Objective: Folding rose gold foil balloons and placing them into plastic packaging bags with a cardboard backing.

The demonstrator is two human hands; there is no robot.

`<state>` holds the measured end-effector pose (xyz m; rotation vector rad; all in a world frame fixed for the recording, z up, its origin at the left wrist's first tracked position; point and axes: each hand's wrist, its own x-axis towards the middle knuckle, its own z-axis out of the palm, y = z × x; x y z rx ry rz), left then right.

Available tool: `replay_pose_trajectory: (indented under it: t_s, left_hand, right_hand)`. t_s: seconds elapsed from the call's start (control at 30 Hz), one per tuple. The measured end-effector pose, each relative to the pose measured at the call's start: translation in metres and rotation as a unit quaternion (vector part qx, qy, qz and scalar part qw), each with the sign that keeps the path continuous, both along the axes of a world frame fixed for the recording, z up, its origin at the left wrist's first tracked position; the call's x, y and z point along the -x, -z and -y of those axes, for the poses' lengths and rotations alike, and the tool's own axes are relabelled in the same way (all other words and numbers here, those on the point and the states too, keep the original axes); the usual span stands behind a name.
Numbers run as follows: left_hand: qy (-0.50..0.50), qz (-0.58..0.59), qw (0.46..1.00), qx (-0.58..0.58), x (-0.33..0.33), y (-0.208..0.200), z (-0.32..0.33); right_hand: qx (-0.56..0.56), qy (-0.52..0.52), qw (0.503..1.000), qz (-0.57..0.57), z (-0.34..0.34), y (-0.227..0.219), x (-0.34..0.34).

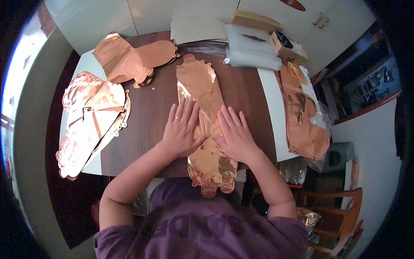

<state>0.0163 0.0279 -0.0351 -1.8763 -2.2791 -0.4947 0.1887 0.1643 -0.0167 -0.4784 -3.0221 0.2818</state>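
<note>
A long copper-coloured foil balloon, uninflated, lies lengthwise on the dark table in front of me, its near end reaching past the table's front edge. Small tabs stick out along its outline, and the near part is creased and shiny. My left hand rests flat on its left side, fingers stretched out and pointing away. On the right edge lies my right hand, also flat with the fingers extended. The thumbs point towards each other over the middle of the foil. Neither hand grips anything.
More flat foil balloons lie in a pile at the left and another pile at the back left. Further foil pieces lie at the right edge. Clear plastic bags, white sheets and an open box sit at the back. A wooden chair stands right.
</note>
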Motion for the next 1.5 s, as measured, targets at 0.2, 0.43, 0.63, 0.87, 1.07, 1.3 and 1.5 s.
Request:
replay_pose_trajectory:
  t_s: [0.2, 0.43, 0.63, 0.87, 1.07, 1.3, 1.5]
  left_hand:
    - [-0.019, 0.01, 0.999, 0.043, -0.003, 0.006, 0.001]
    - [-0.025, 0.023, 0.998, 0.059, -0.001, 0.003, 0.001]
    - [-0.015, 0.055, 0.998, -0.008, 0.006, -0.026, -0.025]
    - [0.102, -0.029, 0.993, 0.06, 0.014, -0.006, -0.089]
    - [0.057, -0.062, 0.996, 0.031, 0.037, -0.002, -0.117]
    - [0.039, -0.032, 0.999, 0.017, 0.039, 0.004, -0.122]
    - [0.047, -0.019, 0.999, -0.01, 0.04, 0.004, -0.122]
  right_hand:
    - [0.012, 0.008, 1.0, 0.008, 0.001, 0.005, 0.002]
    - [0.002, 0.004, 1.0, 0.019, -0.001, 0.007, 0.003]
    - [-0.002, 0.007, 0.999, 0.033, -0.003, 0.006, 0.001]
    - [0.029, -0.001, 0.998, 0.056, 0.001, -0.001, 0.008]
    - [0.018, -0.01, 1.0, 0.011, 0.0, 0.006, 0.003]
    - [0.041, -0.025, 0.999, 0.016, 0.012, -0.003, -0.021]
    - [0.041, -0.03, 0.998, 0.048, 0.032, -0.005, -0.058]
